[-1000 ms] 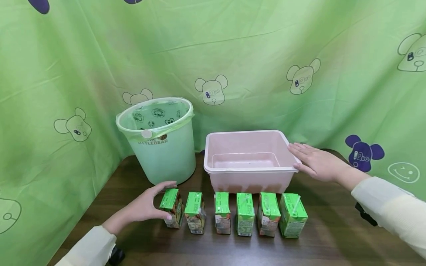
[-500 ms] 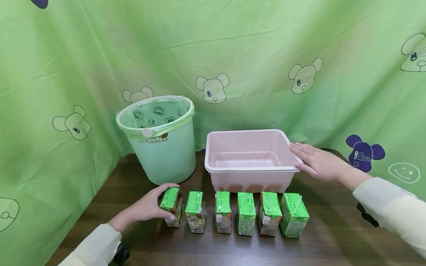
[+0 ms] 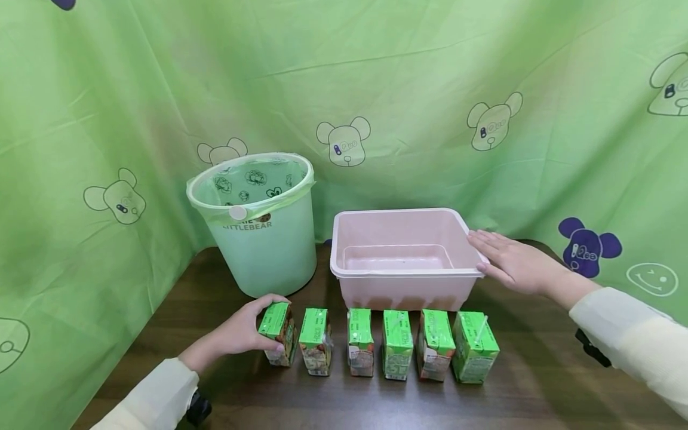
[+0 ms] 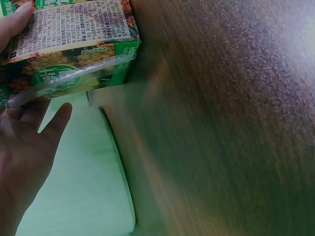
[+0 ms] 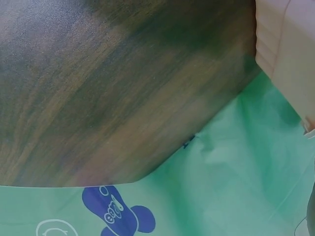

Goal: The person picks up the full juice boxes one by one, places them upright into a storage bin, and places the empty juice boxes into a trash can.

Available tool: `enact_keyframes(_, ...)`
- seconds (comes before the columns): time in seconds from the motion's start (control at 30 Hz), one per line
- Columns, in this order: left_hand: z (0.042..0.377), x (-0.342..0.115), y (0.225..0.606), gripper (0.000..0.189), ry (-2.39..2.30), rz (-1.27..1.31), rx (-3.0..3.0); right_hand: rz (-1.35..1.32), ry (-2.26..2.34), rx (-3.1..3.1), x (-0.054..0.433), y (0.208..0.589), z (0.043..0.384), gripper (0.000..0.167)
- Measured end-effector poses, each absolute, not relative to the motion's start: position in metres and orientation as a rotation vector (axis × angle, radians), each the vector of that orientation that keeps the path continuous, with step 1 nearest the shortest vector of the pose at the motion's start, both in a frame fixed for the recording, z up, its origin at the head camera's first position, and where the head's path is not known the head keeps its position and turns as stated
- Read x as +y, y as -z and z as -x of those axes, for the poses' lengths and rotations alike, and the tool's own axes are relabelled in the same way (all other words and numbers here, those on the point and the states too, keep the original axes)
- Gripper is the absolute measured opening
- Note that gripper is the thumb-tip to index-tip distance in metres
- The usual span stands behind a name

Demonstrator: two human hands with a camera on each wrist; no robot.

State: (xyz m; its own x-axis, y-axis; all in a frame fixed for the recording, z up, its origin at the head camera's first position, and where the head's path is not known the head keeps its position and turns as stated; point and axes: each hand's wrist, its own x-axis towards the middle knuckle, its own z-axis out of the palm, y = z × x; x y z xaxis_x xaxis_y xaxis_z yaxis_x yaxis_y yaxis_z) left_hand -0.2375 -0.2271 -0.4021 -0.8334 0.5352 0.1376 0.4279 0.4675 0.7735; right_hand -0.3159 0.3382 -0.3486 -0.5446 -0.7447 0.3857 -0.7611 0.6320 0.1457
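Pinching upright, between thumb and fingers of the left hand [image 3: 243,329], the carton [image 3: 286,335] farthest to the near left of the pink tub [image 3: 405,291]. Touching the tub's right rim with the right hand [image 3: 513,263], flat and straight-fingered.

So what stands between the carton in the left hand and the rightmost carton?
Four green-topped cartons, in a row on the table, stand between the carton in the left hand and the rightmost carton, as the head view shows.
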Motion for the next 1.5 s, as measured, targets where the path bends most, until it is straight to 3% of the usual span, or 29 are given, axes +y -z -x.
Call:
enact_keyframes(0.3, 0.237, -0.226, 0.388, 0.071, -1.259, -0.853, 2.633, -1.186, -0.048, -2.46, 0.337, 0.348, 0.315, 0.056)
enact_keyframes(0.87, 0.241, -0.22, 0.313, 0.074, -1.225, -0.995, 2.794, -1.165, -0.04, -2.492, 0.336, 0.347, 0.312, 0.055)
enact_keyframes(1.27, 0.25, -0.184, 0.27, 0.075, -1.191, -1.233, 2.844, -1.16, -0.042, -2.49, 0.34, 0.345, 0.313, 0.055)
enact_keyframes(1.5, 0.263, -0.154, 0.256, 0.076, -1.227, -1.206, 2.843, -1.144, -0.04, -2.519, 0.338, 0.346, 0.313, 0.056)
